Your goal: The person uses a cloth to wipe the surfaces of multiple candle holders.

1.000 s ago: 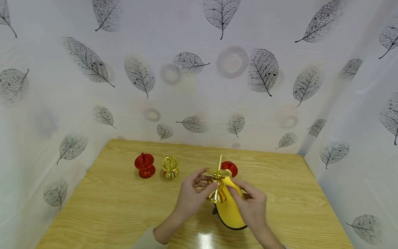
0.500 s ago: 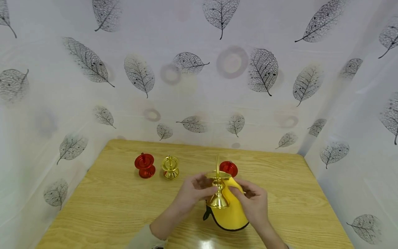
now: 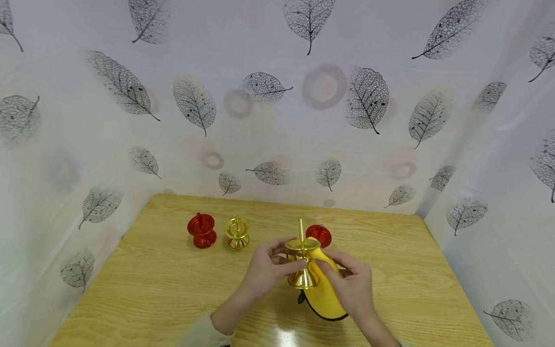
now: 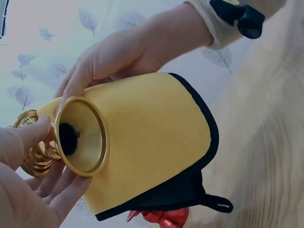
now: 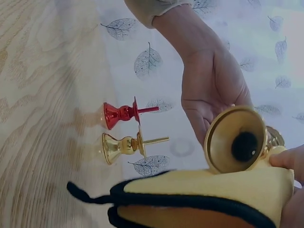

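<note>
My left hand [image 3: 262, 272] holds a gold candlestick [image 3: 304, 279] by its narrow stem, spike up, above the table. In the left wrist view, the underside of its base [image 4: 92, 137] shows a hollow with a dark round spot. A yellow mitt [image 3: 323, 299] with black edging and a hanging loop [image 4: 221, 203] hangs beside the candlestick. My right hand [image 3: 355, 289] pinches the mitt's upper part, and the cloth lies against the candlestick's stem just under the dish. In the right wrist view the mitt's open end [image 5: 190, 211] faces the camera.
On the wooden table [image 3: 173, 289], a red candlestick [image 3: 203, 235] and a smaller gold candlestick [image 3: 237, 236] stand at the back left. Another red candlestick [image 3: 320, 234] is behind my hands, partly covered by the mitt. A leaf-patterned curtain [image 3: 277, 120] surrounds the table.
The gold candlestick has come slightly lower, and its spike, earlier leaning right, now leans slightly left. The mitt swung left and back; its top has shifted along the stem. Both hands keep their grips.
</note>
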Action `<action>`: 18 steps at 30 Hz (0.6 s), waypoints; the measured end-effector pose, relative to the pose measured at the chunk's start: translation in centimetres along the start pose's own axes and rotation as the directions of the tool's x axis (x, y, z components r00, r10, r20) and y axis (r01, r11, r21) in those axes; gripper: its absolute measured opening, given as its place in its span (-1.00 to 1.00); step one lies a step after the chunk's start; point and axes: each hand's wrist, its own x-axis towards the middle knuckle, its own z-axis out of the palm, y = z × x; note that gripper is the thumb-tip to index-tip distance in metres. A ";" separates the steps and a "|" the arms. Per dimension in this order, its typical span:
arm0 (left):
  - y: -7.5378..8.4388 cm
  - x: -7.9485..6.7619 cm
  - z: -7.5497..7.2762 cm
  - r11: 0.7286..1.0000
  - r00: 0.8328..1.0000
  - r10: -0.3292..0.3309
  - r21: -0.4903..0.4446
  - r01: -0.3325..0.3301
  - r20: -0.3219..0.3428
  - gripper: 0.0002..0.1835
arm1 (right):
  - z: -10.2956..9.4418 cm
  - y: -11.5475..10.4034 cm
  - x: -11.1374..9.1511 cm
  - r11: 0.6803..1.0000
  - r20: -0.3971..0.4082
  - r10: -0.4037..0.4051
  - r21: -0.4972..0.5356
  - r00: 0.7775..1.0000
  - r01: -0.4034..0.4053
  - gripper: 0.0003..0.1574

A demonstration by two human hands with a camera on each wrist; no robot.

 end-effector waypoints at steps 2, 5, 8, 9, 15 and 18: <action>0.0 0.0 0.1 0.999 0.999 0.023 0.043 -0.022 -0.031 -0.28 | 0.2 -0.4 -0.1 0.992 -0.002 -0.026 -0.120 1.000 0.026 -0.67; 0.0 0.0 0.2 0.993 0.995 0.070 0.104 -0.063 -0.065 -0.28 | 0.6 -0.8 -0.3 0.966 0.009 -0.078 -0.245 0.997 0.078 -0.64; -0.2 0.0 0.2 0.984 0.990 0.114 0.144 -0.100 -0.088 -0.29 | 0.9 -1.1 -0.5 0.947 0.022 -0.140 -0.288 0.990 0.140 -0.61; -0.2 0.0 0.2 0.982 0.988 0.124 0.153 -0.109 -0.092 -0.29 | 1.0 -1.1 -0.6 0.945 0.028 -0.162 -0.282 0.986 0.163 -0.60; -0.4 0.1 0.1 0.983 0.989 0.123 0.148 -0.110 -0.082 -0.31 | 1.0 -1.2 -0.6 0.947 0.019 -0.187 -0.263 0.982 0.186 -0.58; -0.6 0.1 -0.1 0.989 0.993 0.103 0.113 -0.097 -0.053 -0.32 | 0.8 -1.2 -0.5 0.954 -0.004 -0.153 -0.262 0.988 0.147 -0.60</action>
